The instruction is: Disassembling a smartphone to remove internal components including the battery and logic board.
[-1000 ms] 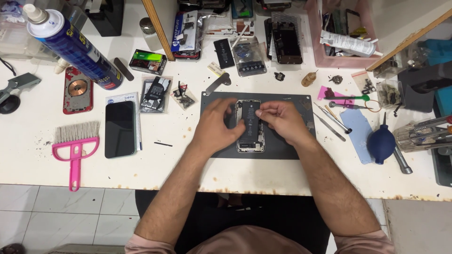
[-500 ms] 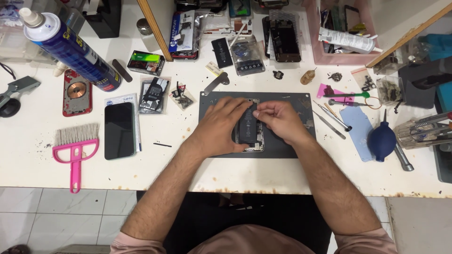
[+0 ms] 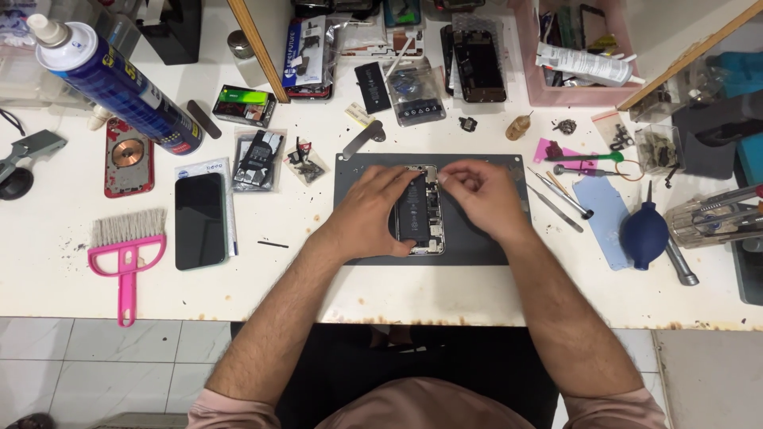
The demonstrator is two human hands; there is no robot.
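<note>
Since the earlier frame both hands have slid apart a bit, so more of the opened phone with its black battery and bare circuit boards (image 3: 420, 211) shows between them. From where I'm watching, it lies flat in the middle of the one dark grey rectangular work mat (image 3: 477, 238), long side running away from me.

My left hand (image 3: 368, 214) lies flat along the phone's left edge, fingers spread loosely and resting on the frame, steadying it rather than gripping. My right hand (image 3: 483, 195) sits at the phone's upper right corner with the fingers curled in narrow against the thumb; I can't tell if something tiny is pinched in there.

Counting the rest: one blue spray can with a white cap (image 3: 111, 79) lying tilted at the top left, one pink-handled bench brush with pale bristles (image 3: 125, 250) near the front edge, one intact black phone lying screen-up (image 3: 199, 220) beside it, and one red phone back cover with a copper coil ring (image 3: 128, 156). To the right of the mat, one dark blue rubber air blower (image 3: 645, 232) on a pale blue sheet, and two thin metal tools (image 3: 560, 199) lying side by side just off the mat. One pink plastic bin (image 3: 568, 94) sits at the back, full of parts.
</note>
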